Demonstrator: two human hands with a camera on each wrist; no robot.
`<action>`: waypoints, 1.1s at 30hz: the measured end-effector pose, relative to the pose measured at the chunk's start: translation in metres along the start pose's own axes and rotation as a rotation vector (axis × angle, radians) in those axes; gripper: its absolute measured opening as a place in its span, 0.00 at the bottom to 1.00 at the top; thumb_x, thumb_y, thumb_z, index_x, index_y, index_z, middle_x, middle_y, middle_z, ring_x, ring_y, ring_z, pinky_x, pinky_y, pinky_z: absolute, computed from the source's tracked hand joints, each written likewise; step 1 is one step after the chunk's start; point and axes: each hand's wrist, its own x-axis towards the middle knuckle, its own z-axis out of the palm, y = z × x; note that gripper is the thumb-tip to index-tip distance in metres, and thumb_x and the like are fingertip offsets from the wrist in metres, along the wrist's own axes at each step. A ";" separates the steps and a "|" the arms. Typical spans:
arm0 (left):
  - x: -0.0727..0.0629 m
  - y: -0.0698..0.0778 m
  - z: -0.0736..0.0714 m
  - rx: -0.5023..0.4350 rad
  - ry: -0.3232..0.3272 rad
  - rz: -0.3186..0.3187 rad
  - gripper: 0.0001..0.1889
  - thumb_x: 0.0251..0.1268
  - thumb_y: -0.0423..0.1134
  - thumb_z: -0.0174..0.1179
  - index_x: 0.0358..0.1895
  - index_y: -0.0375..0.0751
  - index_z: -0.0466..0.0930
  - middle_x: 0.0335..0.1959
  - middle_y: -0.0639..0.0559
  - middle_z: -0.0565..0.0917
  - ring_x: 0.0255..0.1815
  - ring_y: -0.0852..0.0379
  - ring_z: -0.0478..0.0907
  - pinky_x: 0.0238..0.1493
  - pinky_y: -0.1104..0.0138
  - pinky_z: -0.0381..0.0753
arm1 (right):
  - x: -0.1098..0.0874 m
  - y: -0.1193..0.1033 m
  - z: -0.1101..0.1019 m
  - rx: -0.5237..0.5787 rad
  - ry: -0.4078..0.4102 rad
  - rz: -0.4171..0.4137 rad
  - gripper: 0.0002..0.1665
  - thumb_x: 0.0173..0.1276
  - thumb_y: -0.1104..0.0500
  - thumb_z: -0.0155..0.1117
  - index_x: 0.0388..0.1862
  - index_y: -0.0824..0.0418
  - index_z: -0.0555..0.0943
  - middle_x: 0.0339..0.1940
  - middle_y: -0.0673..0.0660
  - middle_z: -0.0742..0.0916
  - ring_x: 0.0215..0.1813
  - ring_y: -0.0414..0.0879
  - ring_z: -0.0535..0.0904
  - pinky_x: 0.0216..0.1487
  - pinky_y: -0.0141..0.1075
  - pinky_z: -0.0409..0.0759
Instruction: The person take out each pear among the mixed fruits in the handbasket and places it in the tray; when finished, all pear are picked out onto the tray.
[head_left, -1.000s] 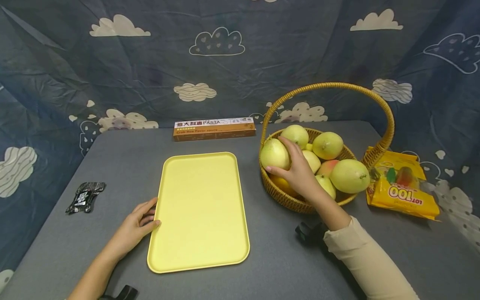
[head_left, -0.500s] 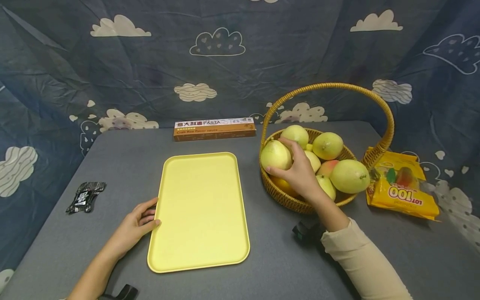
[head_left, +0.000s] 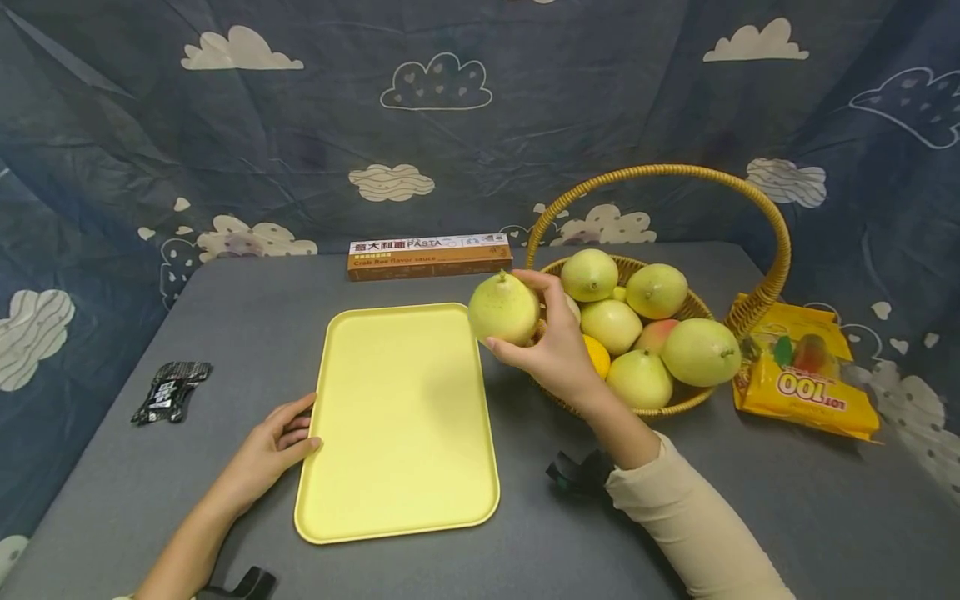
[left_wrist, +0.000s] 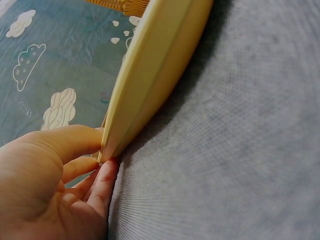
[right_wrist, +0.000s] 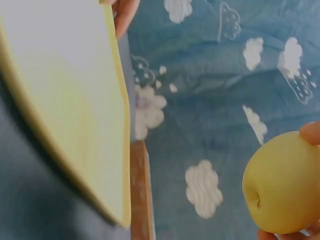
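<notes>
My right hand (head_left: 555, 346) grips a round yellow-green pear (head_left: 504, 308) between thumb and fingers. The pear, stem up, is held in the air between the wicker basket (head_left: 558, 403) and the yellow tray (head_left: 397, 417), near the tray's top right corner. In the right wrist view, the same pear (right_wrist: 282, 185) shows its dimpled end, with only fingertips of the hand visible. My left hand (head_left: 262, 458) pinches the tray's left edge, and the left wrist view shows its thumb and fingers meeting at the rim (left_wrist: 127, 100).
Several pears, an orange-yellow fruit (head_left: 597, 357) and a reddish fruit (head_left: 656, 335) lie in the tall-handled basket. Right of it lies a yellow LOT100 bag (head_left: 806, 375). A pasta box (head_left: 429, 257) lies at the back, and a black wrapped packet (head_left: 171, 392) at the left.
My right hand has lifted the pear out of the basket and carried it left toward the tray. Fruit that it covered now shows in the basket. The left hand has stayed put.
</notes>
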 end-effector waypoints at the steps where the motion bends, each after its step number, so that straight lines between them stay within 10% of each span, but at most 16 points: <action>1: 0.000 0.000 0.000 -0.002 -0.002 0.002 0.34 0.59 0.30 0.58 0.67 0.29 0.52 0.57 0.36 0.60 0.48 0.63 0.66 0.46 0.81 0.70 | 0.003 -0.002 0.006 0.015 -0.011 -0.003 0.44 0.45 0.73 0.69 0.60 0.70 0.58 0.57 0.65 0.67 0.52 0.53 0.68 0.47 0.44 0.74; 18: 0.001 -0.001 0.001 0.058 0.002 0.020 0.33 0.60 0.33 0.58 0.67 0.30 0.54 0.58 0.36 0.61 0.47 0.66 0.66 0.46 0.81 0.70 | 0.057 0.079 0.121 0.179 -0.138 0.202 0.44 0.46 0.65 0.74 0.59 0.56 0.60 0.55 0.57 0.68 0.52 0.49 0.69 0.47 0.38 0.76; 33: 0.000 -0.002 0.000 0.070 -0.002 0.005 0.34 0.60 0.35 0.59 0.67 0.32 0.54 0.58 0.37 0.61 0.49 0.63 0.66 0.46 0.80 0.70 | 0.065 0.092 0.157 0.097 -0.233 0.302 0.45 0.45 0.64 0.75 0.60 0.52 0.61 0.56 0.51 0.72 0.52 0.46 0.72 0.50 0.36 0.72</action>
